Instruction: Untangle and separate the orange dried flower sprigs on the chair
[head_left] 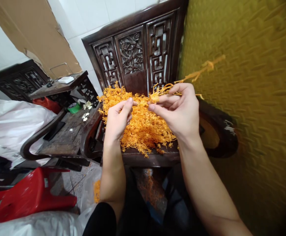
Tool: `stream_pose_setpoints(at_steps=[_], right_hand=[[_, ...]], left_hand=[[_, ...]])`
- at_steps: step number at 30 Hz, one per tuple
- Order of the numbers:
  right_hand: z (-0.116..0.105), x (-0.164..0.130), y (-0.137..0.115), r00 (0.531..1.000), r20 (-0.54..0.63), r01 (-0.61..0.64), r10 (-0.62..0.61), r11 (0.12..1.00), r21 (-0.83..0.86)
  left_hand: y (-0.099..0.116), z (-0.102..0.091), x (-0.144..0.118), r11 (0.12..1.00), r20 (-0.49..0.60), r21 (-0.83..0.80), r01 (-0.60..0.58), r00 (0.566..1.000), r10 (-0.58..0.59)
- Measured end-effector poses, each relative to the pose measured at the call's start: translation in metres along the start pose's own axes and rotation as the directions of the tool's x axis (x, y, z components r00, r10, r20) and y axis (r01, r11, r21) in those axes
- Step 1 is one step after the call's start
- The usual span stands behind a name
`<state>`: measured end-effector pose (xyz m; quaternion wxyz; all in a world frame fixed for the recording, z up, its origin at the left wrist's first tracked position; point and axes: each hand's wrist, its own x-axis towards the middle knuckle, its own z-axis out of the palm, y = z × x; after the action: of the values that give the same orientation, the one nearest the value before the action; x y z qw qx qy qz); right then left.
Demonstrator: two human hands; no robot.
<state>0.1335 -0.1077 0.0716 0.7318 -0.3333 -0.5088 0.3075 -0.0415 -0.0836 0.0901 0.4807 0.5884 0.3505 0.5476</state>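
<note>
A heap of small orange branching pieces, like plastic flower sprigs (145, 131), covers the seat of a dark carved wooden chair (133, 70). Above the heap, my right hand (182, 109) is closed around an orange sprig (202, 70); its long stem sticks out to the upper right, past the knuckles. My left hand (119, 118) is closed in a pinch, thumb against index finger, close to the sprig's frilled end. Whatever sits between the left fingertips is too small to make out.
A yellow textured panel (253, 108) rises close on the right. To the left stand another wooden chair (62, 137) with a green tape roll (73, 107) on it, a red plastic stool (30, 193) and white sacks (12, 127). A clear bag (90, 190) lies below.
</note>
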Motion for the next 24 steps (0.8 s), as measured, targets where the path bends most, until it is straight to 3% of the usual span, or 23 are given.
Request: stream_pose_setpoints(at_steps=[5, 9, 16, 24], right_hand=[[0.001, -0.001, 0.001, 0.998, -0.014, 0.067, -0.069, 0.994, -0.081], [0.0, 0.0, 0.004, 0.999, 0.001, 0.032, -0.032, 0.999, -0.027], [0.0, -0.001, 0.009, 0.999, 0.014, 0.047, -0.046, 0.995, -0.084], [0.0, -0.001, 0.003, 0.958, 0.187, 0.263, -0.216, 0.922, -0.284]], left_hand=[[-0.003, 0.001, 0.004, 0.996, 0.022, -0.078, 0.032, 0.999, -0.03], [-0.009, 0.003, 0.006, 0.992, 0.039, -0.124, 0.006, 0.999, -0.001], [-0.01, 0.006, 0.004, 0.997, 0.053, -0.043, 0.064, 0.997, -0.062], [-0.011, 0.017, 0.001, 0.988, 0.077, 0.154, -0.028, 0.997, 0.016]])
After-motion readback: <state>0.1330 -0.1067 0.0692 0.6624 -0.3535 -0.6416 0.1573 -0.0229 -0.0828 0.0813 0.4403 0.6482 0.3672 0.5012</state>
